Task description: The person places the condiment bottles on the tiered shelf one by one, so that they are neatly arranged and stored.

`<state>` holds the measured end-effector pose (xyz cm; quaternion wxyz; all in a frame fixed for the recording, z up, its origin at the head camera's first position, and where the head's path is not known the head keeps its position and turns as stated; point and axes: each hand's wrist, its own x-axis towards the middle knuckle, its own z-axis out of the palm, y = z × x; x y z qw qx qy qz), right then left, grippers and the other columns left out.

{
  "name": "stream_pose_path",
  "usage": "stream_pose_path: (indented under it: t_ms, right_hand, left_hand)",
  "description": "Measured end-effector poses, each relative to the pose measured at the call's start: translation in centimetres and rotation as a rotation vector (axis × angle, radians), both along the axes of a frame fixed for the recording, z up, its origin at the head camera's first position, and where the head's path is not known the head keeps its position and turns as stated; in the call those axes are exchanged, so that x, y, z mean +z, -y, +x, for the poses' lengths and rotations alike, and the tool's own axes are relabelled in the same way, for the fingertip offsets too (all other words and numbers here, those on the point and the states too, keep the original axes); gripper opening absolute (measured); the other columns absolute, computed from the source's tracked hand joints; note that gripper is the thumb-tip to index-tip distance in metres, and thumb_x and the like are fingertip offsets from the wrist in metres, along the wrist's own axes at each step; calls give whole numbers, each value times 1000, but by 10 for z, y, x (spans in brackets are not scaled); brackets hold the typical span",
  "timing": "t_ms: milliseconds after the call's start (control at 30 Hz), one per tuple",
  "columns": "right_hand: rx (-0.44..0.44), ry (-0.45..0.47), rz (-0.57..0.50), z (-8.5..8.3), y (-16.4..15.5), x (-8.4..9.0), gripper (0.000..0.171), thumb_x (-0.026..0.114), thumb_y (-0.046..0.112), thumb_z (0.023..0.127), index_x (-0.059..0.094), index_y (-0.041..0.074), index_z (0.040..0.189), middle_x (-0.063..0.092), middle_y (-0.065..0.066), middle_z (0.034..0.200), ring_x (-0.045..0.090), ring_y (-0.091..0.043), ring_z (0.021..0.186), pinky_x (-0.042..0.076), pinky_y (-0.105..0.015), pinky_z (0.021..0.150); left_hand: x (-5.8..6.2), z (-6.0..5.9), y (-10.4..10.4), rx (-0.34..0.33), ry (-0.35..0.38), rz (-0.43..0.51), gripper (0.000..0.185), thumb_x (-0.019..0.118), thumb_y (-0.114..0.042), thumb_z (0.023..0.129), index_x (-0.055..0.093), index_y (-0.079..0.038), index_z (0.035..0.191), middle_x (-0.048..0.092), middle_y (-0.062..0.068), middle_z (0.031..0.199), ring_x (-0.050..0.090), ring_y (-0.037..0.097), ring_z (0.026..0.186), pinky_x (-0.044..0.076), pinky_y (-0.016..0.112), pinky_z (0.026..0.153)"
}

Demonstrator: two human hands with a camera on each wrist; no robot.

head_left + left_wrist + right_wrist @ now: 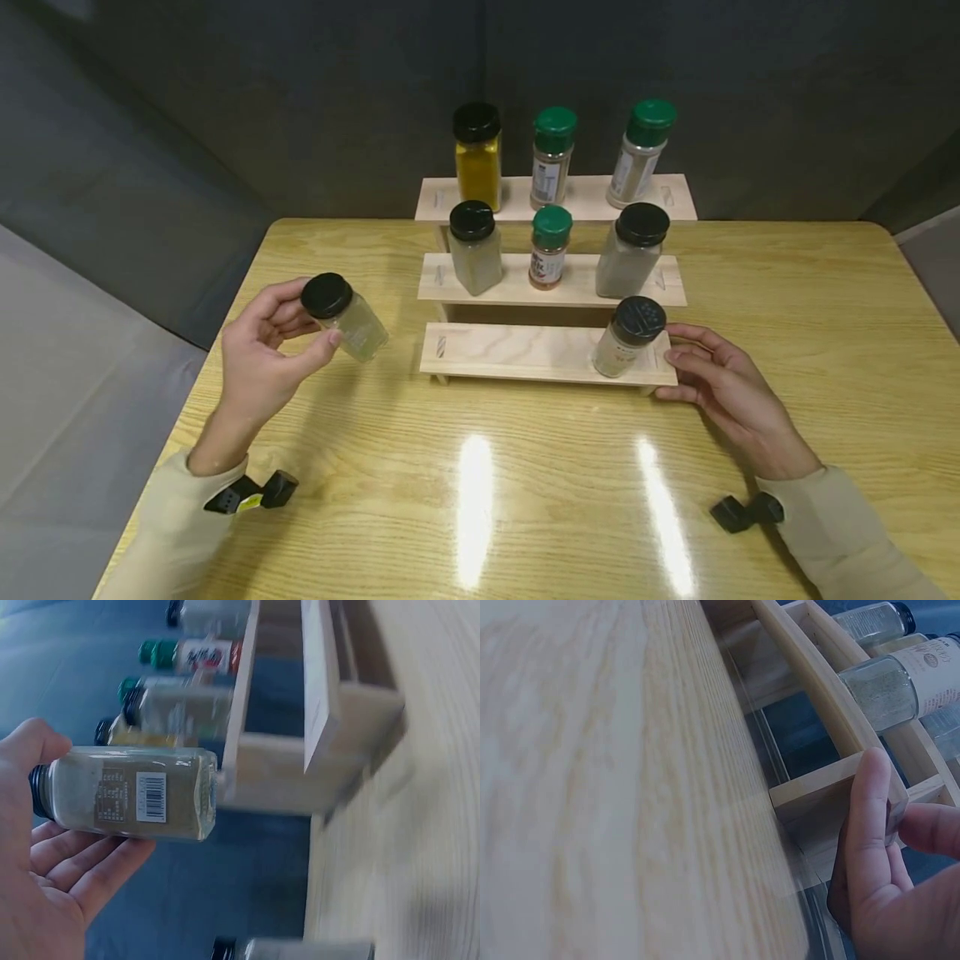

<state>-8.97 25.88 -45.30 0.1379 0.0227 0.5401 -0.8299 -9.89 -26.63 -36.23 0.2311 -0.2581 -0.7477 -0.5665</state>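
Observation:
My left hand [262,354] holds a square glass spice jar [362,330] with a black cap, thumb on the near side and fingers behind. The jar tilts in the air left of a three-tier wooden spice rack [510,350]; in the left wrist view a barcode label shows on its glass. With thumb and fingers, my right hand [731,396] grips the right end of the rack's lowest shelf, as the right wrist view shows close up. Near those fingers, a seasoning bottle [617,354] with a black shaker cap stands on that shelf.
The middle shelf bears two black-capped jars [477,260] and a small green-capped bottle [547,260]. On the top shelf stand a yellow spice jar [477,171] and two green-capped bottles [552,167]. Another jar [307,949] enters the left wrist view's bottom edge. Dark cloth [337,108] hangs behind the table.

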Motion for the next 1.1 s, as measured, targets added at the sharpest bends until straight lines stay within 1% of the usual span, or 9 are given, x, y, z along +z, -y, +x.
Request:
stream_pose_path:
  t_ms: [100,200,400,467,600,700,800,967,1100]
  right_hand:
    - [-4,-1,4,0,0,0,33,52,-9,112,69,13,131,63,-8,110,67,-16,100,70,-38,79]
    - [-9,5,7,0,1,0,33,53,-8,112,69,14,131,64,-7,110,67,-16,100,70,-38,79]
    - [-16,14,12,0,0,0,33,54,-8,111,69,14,130,63,-7,110,67,-16,100,70,-38,78]
    - [-14,12,10,0,1,0,32,54,-8,111,69,13,131,63,-7,110,67,-16,100,70,-38,79]
    - [-10,7,5,0,1,1,32,54,-8,111,67,13,131,63,-8,111,67,-16,100,70,-38,79]
    - [-10,5,6,-1,1,1,32,53,-8,112,67,12,132,62,-8,111,66,-16,100,70,-38,79]
    - [-11,3,8,-1,1,1,32,53,-8,112,67,12,132,62,-7,111,66,-16,100,70,-38,79]
    - [-12,3,6,-2,1,1,32,53,-9,111,68,13,131,62,-7,111,66,-16,100,70,-38,79]
    - [-13,5,6,-1,1,0,33,53,-9,111,69,13,130,63,-7,111,67,-16,100,70,-38,78]
  left_hand:
    - [-3,-2,-13,-43,15,-34,50,81,11,84,64,19,131,79,-7,117,76,9,101,63,20,86]
    - [-6,-5,-28,-70,27,-60,54,78,16,79,65,17,131,78,-7,117,76,8,102,64,20,86]
    - [-11,-12,-59,-142,48,-56,54,81,11,80,65,17,131,78,23,117,75,11,106,65,25,88]
    - [-12,-14,-69,-166,62,-46,53,81,8,81,64,17,130,76,29,116,75,11,105,65,26,87]
    - [-16,-18,-86,-211,83,-33,52,82,4,82,64,17,129,76,28,117,75,15,105,67,31,87]
    - [-18,-22,-97,-243,86,-32,52,83,1,83,65,16,130,76,26,120,76,21,106,68,38,86]
    - [-20,-24,-108,-270,87,-38,53,83,0,84,65,15,131,76,26,121,77,29,106,69,41,85]
    - [-21,-28,-125,-300,98,-46,54,86,8,82,63,16,131,76,27,120,77,40,104,69,41,85]
    - [-24,-29,-137,-309,115,-48,56,87,14,79,62,18,130,74,29,120,76,44,104,69,41,87]
